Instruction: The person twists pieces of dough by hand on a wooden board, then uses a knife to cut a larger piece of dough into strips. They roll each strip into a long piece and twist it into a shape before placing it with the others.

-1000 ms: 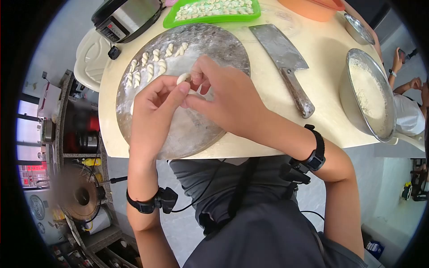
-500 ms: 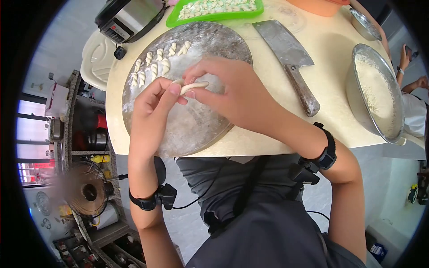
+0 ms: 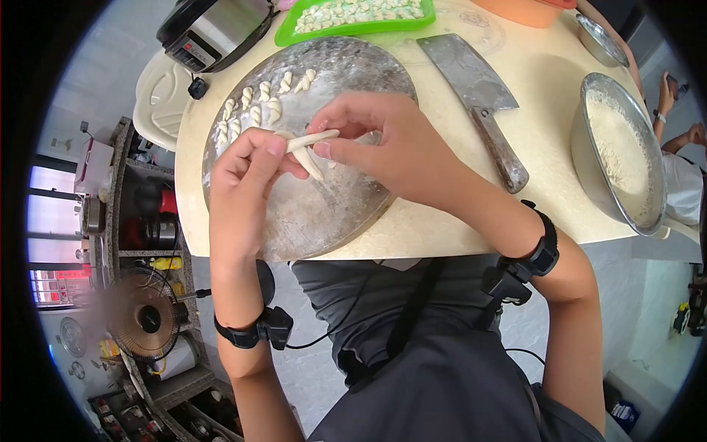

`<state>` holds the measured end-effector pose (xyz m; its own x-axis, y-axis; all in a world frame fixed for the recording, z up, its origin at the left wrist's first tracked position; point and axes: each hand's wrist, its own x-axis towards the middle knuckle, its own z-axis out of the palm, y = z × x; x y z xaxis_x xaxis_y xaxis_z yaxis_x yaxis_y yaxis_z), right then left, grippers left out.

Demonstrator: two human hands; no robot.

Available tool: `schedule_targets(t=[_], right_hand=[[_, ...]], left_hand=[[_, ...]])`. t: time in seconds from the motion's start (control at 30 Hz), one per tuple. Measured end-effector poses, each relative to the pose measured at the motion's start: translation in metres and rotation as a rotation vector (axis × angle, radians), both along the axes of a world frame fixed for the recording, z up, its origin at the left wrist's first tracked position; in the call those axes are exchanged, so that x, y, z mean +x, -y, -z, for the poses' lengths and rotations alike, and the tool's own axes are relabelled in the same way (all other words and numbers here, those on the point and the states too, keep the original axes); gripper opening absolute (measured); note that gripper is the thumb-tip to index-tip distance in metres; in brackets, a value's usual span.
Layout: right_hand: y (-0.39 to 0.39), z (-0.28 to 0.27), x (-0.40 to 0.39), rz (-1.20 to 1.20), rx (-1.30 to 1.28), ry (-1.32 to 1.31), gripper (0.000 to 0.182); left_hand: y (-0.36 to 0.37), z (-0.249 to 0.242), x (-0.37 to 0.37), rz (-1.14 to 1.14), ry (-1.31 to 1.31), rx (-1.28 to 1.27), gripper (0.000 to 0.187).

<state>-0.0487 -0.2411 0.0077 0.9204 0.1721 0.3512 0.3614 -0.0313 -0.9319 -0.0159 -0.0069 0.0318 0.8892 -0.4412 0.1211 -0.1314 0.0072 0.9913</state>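
Observation:
My left hand (image 3: 247,166) pinches a strip of dough (image 3: 309,139) between thumb and fingers. The pale strip is bent over itself: one end points right, the other hangs down toward the board. My right hand (image 3: 379,136) has thumb and fingertips around the end that points right. Both hands are just above a round, flour-dusted wooden board (image 3: 346,59). Several small dough twists (image 3: 274,110) lie on its far left part, beyond my left hand.
A cleaver (image 3: 471,81) lies right of the board. Farther right stands a metal bowl of flour (image 3: 582,140). A green tray (image 3: 353,28) with many dough pieces and a cooker (image 3: 213,37) are at the back. Another person's arm (image 3: 666,96) shows at the right edge.
The dough strip's ends have spread apart; one now hangs downward while the other points right. My right fingers have shifted slightly along it. The twists on the board stay put.

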Motion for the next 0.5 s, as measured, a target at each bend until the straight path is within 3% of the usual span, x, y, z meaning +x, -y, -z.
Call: schedule_targets(t=[0.17,0.37,0.5], right_hand=[[-0.01,0.016,0.004,0.241,-0.179,0.391,0.031],[-0.009,0.017,0.003,0.337,-0.407,0.659,0.045],[-0.009,0.016,0.005,0.396,-0.433,0.759,0.043]], left_hand=[[-0.003,0.001,0.001,-0.016,-0.112,-0.103,0.024],[-0.004,0.005,0.002,-0.018,-0.23,-0.204,0.024],[-0.004,0.008,0.003,-0.001,-0.279,-0.252,0.024]])
